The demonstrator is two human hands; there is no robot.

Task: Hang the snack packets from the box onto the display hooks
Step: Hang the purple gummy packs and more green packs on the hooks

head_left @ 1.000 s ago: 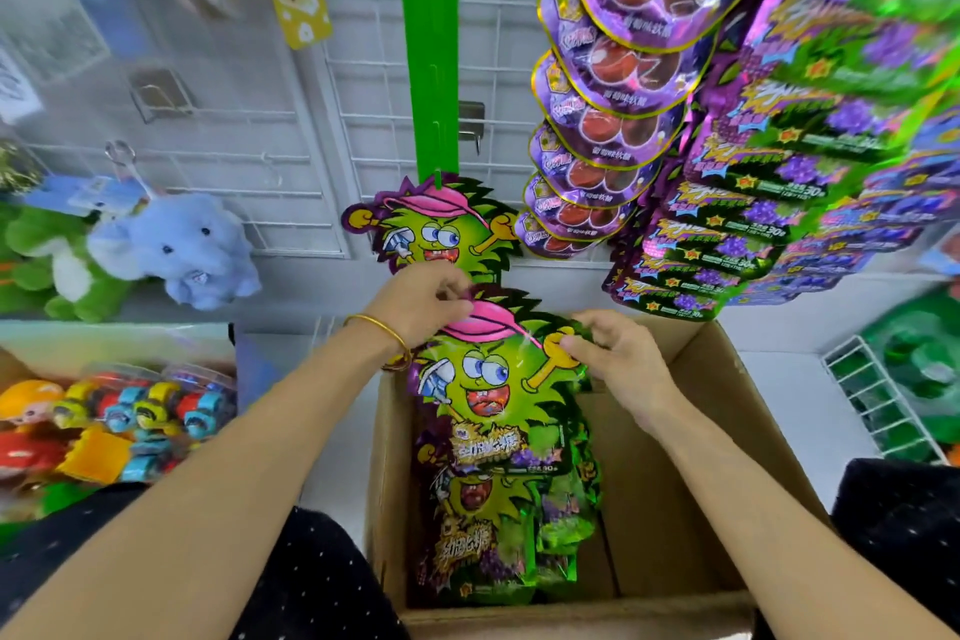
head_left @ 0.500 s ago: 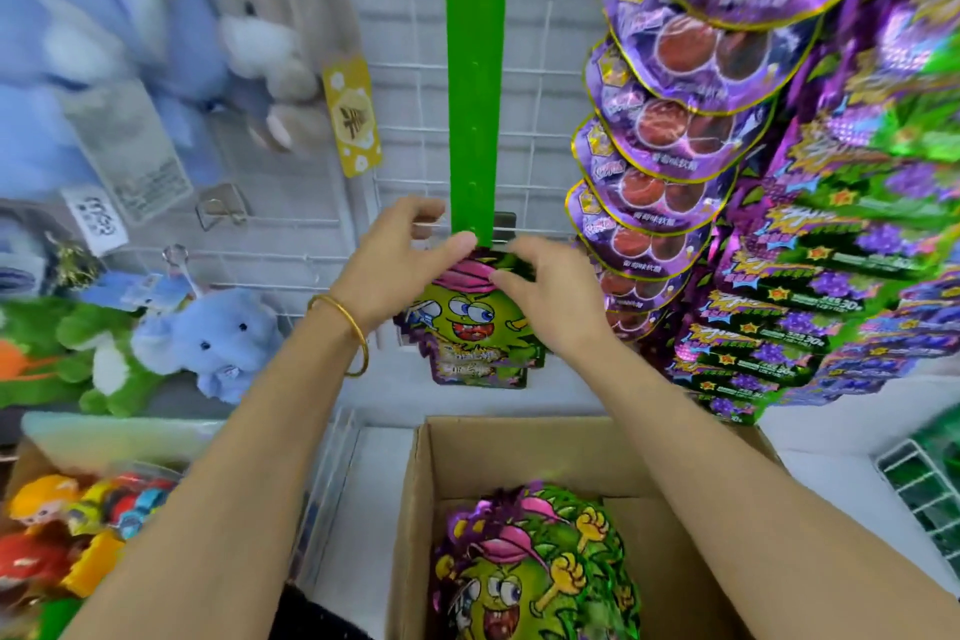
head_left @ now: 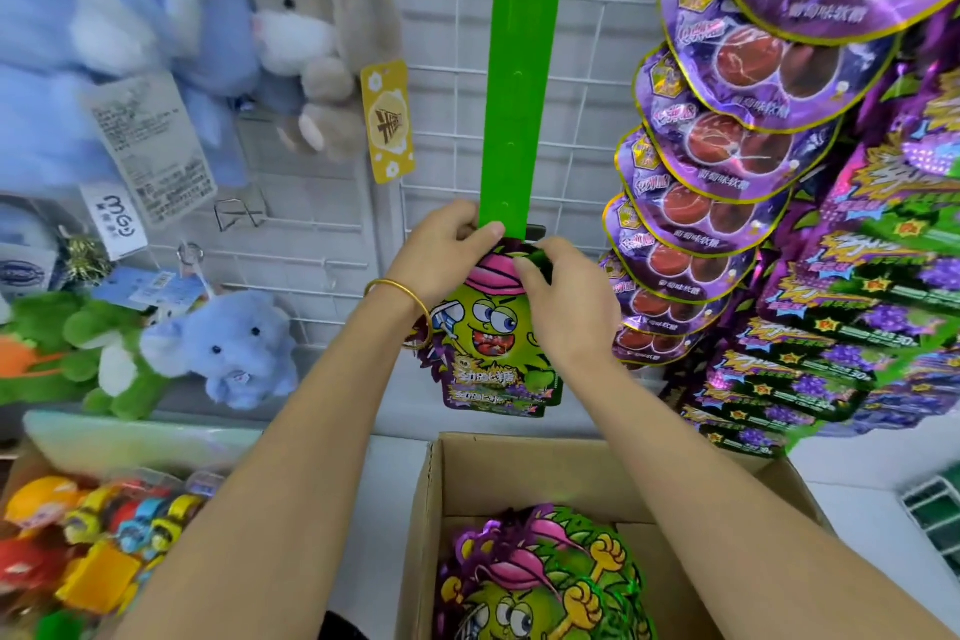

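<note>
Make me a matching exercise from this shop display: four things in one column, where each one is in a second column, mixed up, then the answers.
Things
1. green strip
2. snack packet
3. cardboard box
4. blue elephant plush

Places
A. lowest in view, with spare packets inside
B. pinched at its top by the right hand
C. left of the arms, beside a green plush
D. runs down the wire grid, lower end gripped by the left hand

Pairs: 1-D, 2-B, 3-A, 4-C
</note>
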